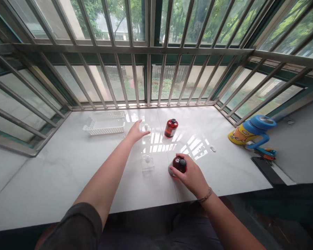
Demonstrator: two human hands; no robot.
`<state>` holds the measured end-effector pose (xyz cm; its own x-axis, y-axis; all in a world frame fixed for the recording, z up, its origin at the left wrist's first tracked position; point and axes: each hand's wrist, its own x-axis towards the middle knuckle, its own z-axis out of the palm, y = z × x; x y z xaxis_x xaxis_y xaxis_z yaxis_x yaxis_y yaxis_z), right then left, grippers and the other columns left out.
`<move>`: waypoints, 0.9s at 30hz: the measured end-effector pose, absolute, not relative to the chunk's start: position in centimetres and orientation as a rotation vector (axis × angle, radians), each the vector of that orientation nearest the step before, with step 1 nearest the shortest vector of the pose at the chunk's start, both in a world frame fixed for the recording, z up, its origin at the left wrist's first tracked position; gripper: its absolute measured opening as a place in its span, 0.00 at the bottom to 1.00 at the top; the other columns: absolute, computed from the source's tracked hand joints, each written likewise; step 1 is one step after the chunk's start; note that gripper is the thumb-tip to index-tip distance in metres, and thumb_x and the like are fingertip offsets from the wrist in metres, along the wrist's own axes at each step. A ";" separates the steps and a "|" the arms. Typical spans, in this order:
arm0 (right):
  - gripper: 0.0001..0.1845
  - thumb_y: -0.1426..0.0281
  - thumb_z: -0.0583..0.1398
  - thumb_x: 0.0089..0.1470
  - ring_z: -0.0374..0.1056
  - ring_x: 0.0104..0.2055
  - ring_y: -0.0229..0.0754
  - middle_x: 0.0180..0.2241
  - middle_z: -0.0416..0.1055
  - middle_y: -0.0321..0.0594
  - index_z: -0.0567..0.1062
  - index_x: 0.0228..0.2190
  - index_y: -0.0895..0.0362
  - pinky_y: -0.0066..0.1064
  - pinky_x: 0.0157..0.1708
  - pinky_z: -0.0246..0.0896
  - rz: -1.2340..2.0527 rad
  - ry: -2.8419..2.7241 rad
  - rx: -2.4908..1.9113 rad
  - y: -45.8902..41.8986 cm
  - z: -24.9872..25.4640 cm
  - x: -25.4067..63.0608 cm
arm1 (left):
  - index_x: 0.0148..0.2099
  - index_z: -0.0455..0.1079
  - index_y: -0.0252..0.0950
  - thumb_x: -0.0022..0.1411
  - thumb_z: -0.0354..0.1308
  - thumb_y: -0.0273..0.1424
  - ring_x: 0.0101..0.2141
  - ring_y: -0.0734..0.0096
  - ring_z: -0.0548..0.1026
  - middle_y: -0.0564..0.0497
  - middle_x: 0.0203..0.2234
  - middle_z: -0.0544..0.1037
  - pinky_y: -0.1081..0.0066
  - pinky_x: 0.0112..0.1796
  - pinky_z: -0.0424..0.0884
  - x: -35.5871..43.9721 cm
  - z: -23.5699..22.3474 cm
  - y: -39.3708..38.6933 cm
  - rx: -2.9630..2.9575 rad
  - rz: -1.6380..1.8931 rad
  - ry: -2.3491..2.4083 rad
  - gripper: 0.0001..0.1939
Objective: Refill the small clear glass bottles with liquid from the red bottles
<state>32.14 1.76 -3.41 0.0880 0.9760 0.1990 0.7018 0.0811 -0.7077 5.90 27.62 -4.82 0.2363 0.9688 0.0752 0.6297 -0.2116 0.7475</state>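
Observation:
My right hand (189, 172) is wrapped round a dark red bottle with a black cap (179, 164), which stands near the front of the white counter (94, 173). My left hand (137, 132) reaches over the counter, thumb and fingers apart, beside a small clear container (146, 129); whether it touches it I cannot tell. A second clear container (147, 162) with a round knob stands closer to me, left of the held bottle. Farther back is another red bottle (171, 128) with a black cap and a pale label, upright and untouched.
A white perforated basket (104, 129) sits at the back left. At the right are a blue and yellow flask (251, 130) lying tilted, some colourful small items (267, 152) and a black flat object (266, 170). A small white piece (213, 149) lies on the counter. Metal bars (148, 78) close off the back.

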 end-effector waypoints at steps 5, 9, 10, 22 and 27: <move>0.36 0.48 0.64 0.61 0.68 0.63 0.59 0.60 0.70 0.52 0.67 0.62 0.53 0.53 0.62 0.66 0.504 -1.703 -1.630 1.0 -3.2 32.6 | 0.64 0.69 0.38 0.54 0.74 0.44 0.63 0.48 0.72 0.42 0.63 0.74 0.55 0.64 0.65 7.1 -5.3 28.8 1.992 0.709 1.386 0.39; 0.27 0.51 0.50 0.72 0.66 0.66 0.56 0.63 0.68 0.51 0.67 0.63 0.51 0.53 0.64 0.64 0.451 -1.678 -1.525 4.1 -1.2 35.1 | 0.60 0.72 0.40 0.53 0.73 0.47 0.58 0.49 0.74 0.45 0.59 0.76 0.55 0.62 0.68 5.4 -5.4 27.7 2.014 0.675 1.367 0.36; 0.25 0.52 0.50 0.72 0.67 0.65 0.55 0.62 0.69 0.50 0.69 0.61 0.50 0.52 0.63 0.66 0.425 -1.678 -1.523 5.6 -0.5 35.8 | 0.61 0.72 0.41 0.53 0.73 0.48 0.58 0.49 0.75 0.45 0.60 0.76 0.55 0.62 0.68 4.7 -5.5 27.3 2.015 0.667 1.368 0.36; 0.52 0.57 0.74 0.49 0.71 0.61 0.57 0.64 0.70 0.57 0.61 0.68 0.57 0.48 0.59 0.68 0.575 -1.866 -1.760 23.6 0.0 38.3 | 0.65 0.69 0.49 0.59 0.68 0.50 0.63 0.51 0.71 0.51 0.64 0.73 0.55 0.62 0.69 -3.4 -5.2 19.0 2.017 0.604 1.416 0.34; 0.39 0.58 0.74 0.48 0.76 0.48 0.51 0.50 0.79 0.49 0.71 0.58 0.57 0.42 0.49 0.71 0.562 -1.826 -1.771 22.8 -1.3 37.2 | 0.65 0.68 0.48 0.61 0.68 0.50 0.65 0.50 0.70 0.49 0.66 0.72 0.52 0.65 0.66 -4.5 -4.3 16.6 1.996 0.585 1.453 0.34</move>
<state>37.22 22.80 -1.34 -0.0004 0.9964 0.0853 0.7758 0.0541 -0.6287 -4.55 16.59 -4.27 0.3052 0.9523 0.0053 0.6900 -0.2249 0.6879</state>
